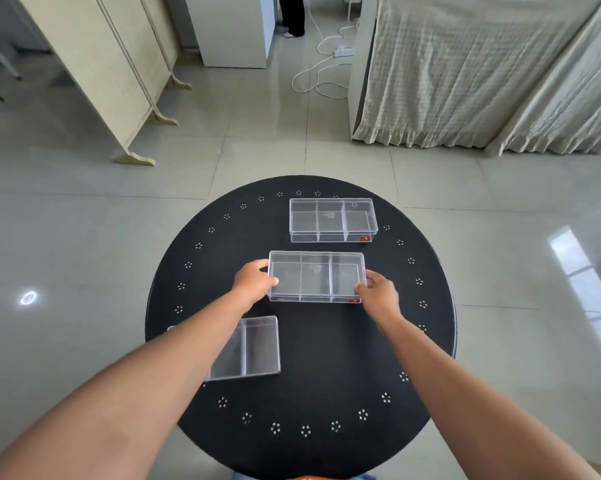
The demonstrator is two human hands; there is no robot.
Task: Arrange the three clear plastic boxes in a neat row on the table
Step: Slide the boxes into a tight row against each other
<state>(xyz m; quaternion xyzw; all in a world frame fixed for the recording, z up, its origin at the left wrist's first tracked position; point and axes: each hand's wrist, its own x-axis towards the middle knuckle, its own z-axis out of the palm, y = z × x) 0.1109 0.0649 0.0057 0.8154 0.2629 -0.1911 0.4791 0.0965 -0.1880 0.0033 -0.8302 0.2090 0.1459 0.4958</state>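
Observation:
Three clear plastic boxes with inner dividers are on a round black table (327,358). The far box (332,220) lies near the table's back edge. The middle box (316,276) is at the table's centre, with my left hand (252,282) gripping its left end and my right hand (378,292) gripping its right end. Whether it is lifted off the table I cannot tell. The near box (254,348) lies at the front left, turned at an angle, and my left forearm hides its left part.
The table's rim carries small white flower marks. Around it is a glossy tiled floor. A folding screen (112,71) stands back left, cloth-draped furniture (465,74) back right, and a white cable (320,74) lies on the floor. A person's legs (294,15) show at the top.

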